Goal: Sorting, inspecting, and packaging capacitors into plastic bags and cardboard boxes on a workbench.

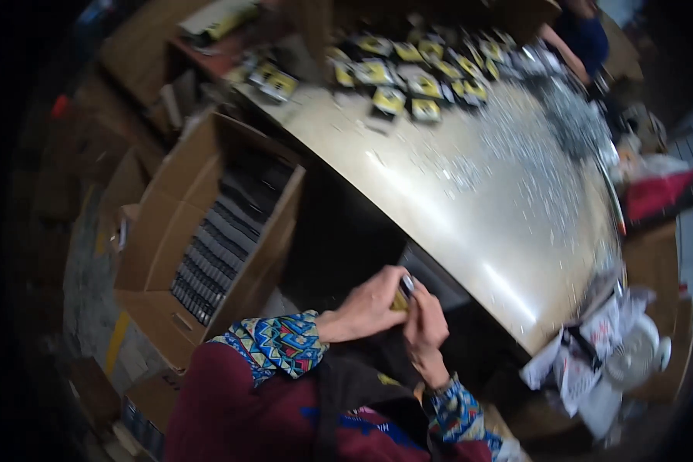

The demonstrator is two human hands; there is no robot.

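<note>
Close in front of my body, both hands meet on a small yellow-and-dark packet (400, 299), its far end black with a pale glint. My left hand (368, 304) grips it from the left, fingers wrapped round it. From the right, the bent fingers of my right hand (426, 322) press against it. Most of the packet is hidden by the fingers, and blur hides its detail. To the left of my hands stands an open cardboard box (162, 231), with dark flat packs (215, 254) lined up in rows inside.
A shiny metal-topped table (439, 208) slants across the right. Yellow-and-black packets (389, 100) lie at its far side, with many small silvery pieces (523, 146) scattered nearby. Another person's arm (566, 54) reaches in at the far right. A white fan (635, 354) and crumpled bags (577, 369) sit at the near right.
</note>
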